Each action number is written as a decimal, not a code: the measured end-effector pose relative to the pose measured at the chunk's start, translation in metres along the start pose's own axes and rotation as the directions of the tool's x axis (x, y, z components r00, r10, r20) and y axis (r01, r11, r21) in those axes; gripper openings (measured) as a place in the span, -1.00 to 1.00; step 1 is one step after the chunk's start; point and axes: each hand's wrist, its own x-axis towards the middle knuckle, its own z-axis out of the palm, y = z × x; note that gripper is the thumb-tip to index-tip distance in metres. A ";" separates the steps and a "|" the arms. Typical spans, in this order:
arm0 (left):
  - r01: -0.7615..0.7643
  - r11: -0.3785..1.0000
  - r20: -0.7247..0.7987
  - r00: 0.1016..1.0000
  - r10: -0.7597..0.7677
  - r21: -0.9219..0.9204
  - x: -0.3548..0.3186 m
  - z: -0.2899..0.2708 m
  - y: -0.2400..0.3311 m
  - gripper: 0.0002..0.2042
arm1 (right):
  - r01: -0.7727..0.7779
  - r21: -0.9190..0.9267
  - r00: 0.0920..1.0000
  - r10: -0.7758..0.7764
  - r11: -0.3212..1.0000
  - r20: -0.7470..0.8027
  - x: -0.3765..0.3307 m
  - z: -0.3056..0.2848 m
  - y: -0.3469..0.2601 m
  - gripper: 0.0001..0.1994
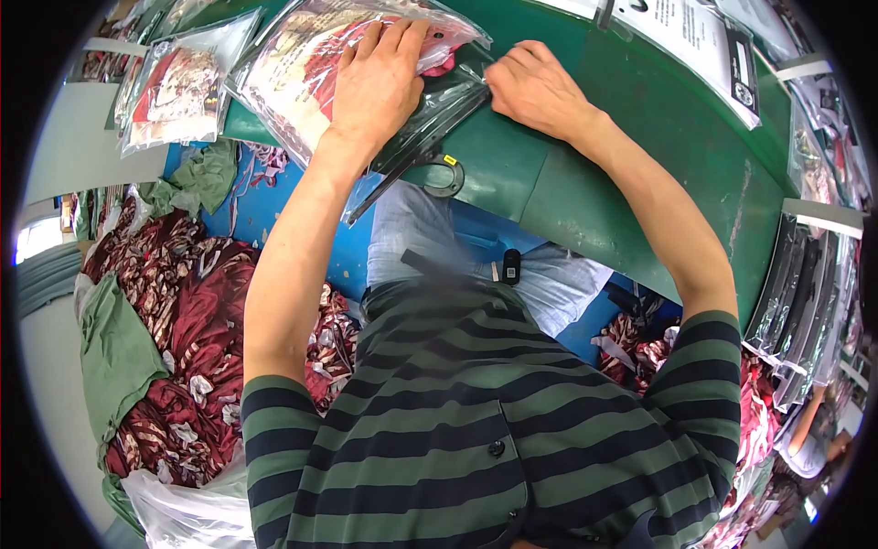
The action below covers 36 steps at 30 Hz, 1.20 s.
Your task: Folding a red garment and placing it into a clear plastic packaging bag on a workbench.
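Note:
A clear plastic bag (285, 69) lies on the green table (585, 174) with a folded red and cream patterned garment (322, 37) inside. My left hand (380, 82) rests on top of it, palm down with the fingers stretched over the plastic. At the bag's right end, my right hand (538, 89) has its fingers curled and pinched on the corner of the plastic. Between the hands the bag's loose mouth shows a dark, shiny edge running down past the table's front. Just below that edge lies a dark curved piece (445, 176) with a yellow label.
Another bagged garment (178, 87) sits at the left, over the table's edge. Flat printed packets (690, 46) lie at the far right. Heaps of dark red patterned cloth (197, 320) and green cloth (114, 343) stand left of me. More bagged goods (809, 293) hang at the right.

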 end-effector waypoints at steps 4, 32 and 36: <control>-0.048 0.998 0.057 0.997 0.046 0.043 -0.003 -0.001 -0.002 -0.34 | 0.125 -0.002 0.981 -0.124 0.992 -0.150 0.001 -0.015 -0.007 -0.80; -0.211 0.977 0.068 0.975 0.213 -0.032 -0.033 0.005 0.003 -0.41 | -0.013 0.037 0.999 0.011 0.999 0.040 0.006 -0.041 -0.060 -0.93; -0.227 0.949 0.135 0.956 0.260 -0.220 -0.027 -0.003 -0.004 -0.49 | -0.117 -0.014 0.992 0.118 0.993 0.047 -0.001 -0.051 -0.052 -0.92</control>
